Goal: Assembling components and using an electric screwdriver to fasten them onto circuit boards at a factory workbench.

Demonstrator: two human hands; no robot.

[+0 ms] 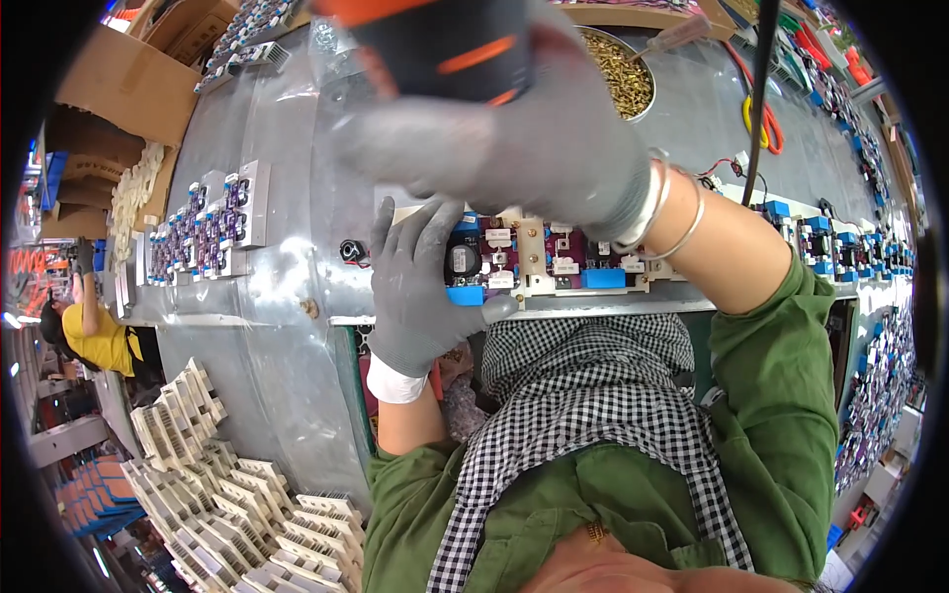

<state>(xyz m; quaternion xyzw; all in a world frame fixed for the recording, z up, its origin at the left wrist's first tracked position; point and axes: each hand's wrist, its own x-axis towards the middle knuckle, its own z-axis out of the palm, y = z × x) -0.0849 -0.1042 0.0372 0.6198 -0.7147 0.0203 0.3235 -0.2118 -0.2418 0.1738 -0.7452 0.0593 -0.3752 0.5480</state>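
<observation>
A purple circuit board (504, 259) with blue blocks, white parts and a round black coil lies at the near edge of the metal table. My left hand (410, 287), in a grey glove, grips its left end, fingers over the far side and thumb along the near edge. Above and beyond the board, my gloved right hand (534, 148) is closed around a black and orange cordless drill (445, 54). Motion blurs that hand, and the drill's top runs out of the picture. My right hand and forearm cover part of the board's far side.
A round bowl of brass screws (618, 74) stands at the back. Finished-looking boards (203, 232) sit at left, with stacked cream heat sinks (247, 514) nearer. A black cable (761, 99) hangs at right, beside orange-handled pliers (771, 128). Another person (99, 336) works far left.
</observation>
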